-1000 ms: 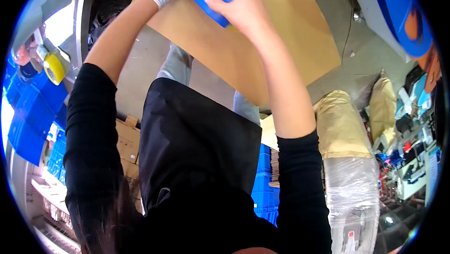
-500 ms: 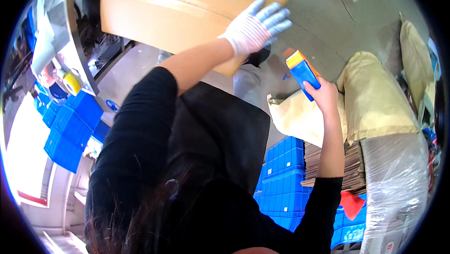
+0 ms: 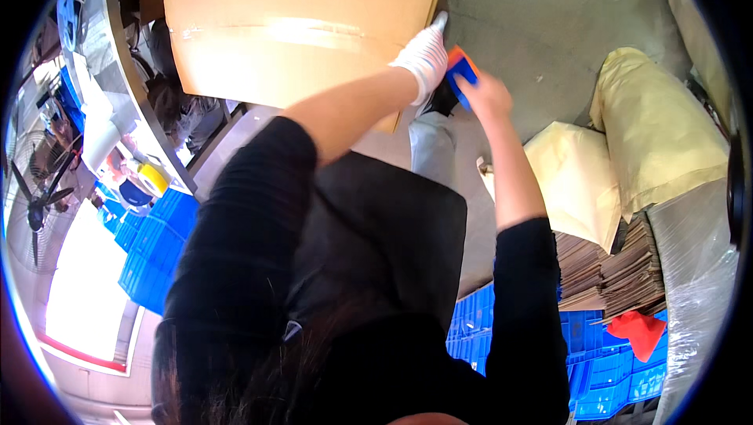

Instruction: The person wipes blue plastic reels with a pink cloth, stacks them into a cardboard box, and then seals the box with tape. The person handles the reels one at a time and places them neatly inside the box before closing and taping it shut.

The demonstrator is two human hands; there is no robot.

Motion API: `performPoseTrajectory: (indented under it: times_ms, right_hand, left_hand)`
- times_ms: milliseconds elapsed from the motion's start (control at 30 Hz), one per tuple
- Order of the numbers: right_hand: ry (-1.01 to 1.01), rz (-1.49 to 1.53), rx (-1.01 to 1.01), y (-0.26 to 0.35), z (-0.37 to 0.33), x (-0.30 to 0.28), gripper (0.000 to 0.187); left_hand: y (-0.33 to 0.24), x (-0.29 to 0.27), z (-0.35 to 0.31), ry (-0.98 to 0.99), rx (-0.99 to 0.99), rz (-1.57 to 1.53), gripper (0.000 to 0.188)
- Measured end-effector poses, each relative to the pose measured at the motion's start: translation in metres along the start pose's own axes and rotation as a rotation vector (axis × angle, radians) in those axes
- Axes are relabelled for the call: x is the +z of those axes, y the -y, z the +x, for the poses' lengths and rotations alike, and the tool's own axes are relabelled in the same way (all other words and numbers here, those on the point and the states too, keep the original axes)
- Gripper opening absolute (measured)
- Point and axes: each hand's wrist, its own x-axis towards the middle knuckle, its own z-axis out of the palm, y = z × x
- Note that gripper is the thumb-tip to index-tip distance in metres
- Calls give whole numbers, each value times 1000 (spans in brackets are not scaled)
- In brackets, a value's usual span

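Note:
A large brown cardboard box (image 3: 259,56) with a strip of clear tape along its top lies in front of me. My left hand (image 3: 423,60), in a white striped glove with grey fingertips, is at the box's right edge. One finger points away from me along that edge; the others are mostly hidden, and the hand appears to lie flat against the side. Close beside it, my bare right hand (image 3: 488,99) grips a blue-and-orange handheld tool (image 3: 463,76). The tool is near the box's right side; whether it touches is unclear.
Yellowish sacks (image 3: 659,135) and stacked flat cardboard (image 3: 604,268) stand at the right, with blue crates (image 3: 604,370) and a red cloth (image 3: 639,332) below. Film-wrapped goods (image 3: 702,252) are at the far right. A workbench edge (image 3: 145,96), more blue crates (image 3: 161,248) and a fan (image 3: 38,197) are at left.
My left hand has swung from spread fingers above the box to its right edge. My right hand has brought the tool away from me and leftward, close to the left hand. The whole view has shifted.

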Motion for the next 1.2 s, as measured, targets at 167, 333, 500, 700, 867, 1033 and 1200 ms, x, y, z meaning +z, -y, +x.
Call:
performPoseTrajectory:
  times_ms: [167, 333, 500, 700, 867, 1033, 1200]
  right_hand:
    - [-34, -6, 352, -139, -122, -12, 65]
    - [-331, 779, 631, -122, -200, -31, 44]
    - [-548, 565, 46, 74, -173, -69, 43]
    - [-387, 188, -1161, 432, -58, -27, 40]
    - [-255, 265, -1485, 668, -31, 32, 26]
    - [-234, 274, -1252, 622, -17, -63, 53]
    - [-914, -262, -729, 466, 17, -183, 103]
  left_hand:
    - [1, -47, -18, 218, 150, 99, 54]
    - [19, -4, -32, -156, 368, 208, 42]
    - [148, 110, -148, -960, -41, -692, 54]
    - [282, 239, -267, -727, -1172, -428, 58]
    - [297, 275, -274, -643, -1287, -920, 52]
    - [306, 273, -259, -473, -1222, -1102, 53]
    - [300, 280, -269, -842, -1256, -1131, 56]
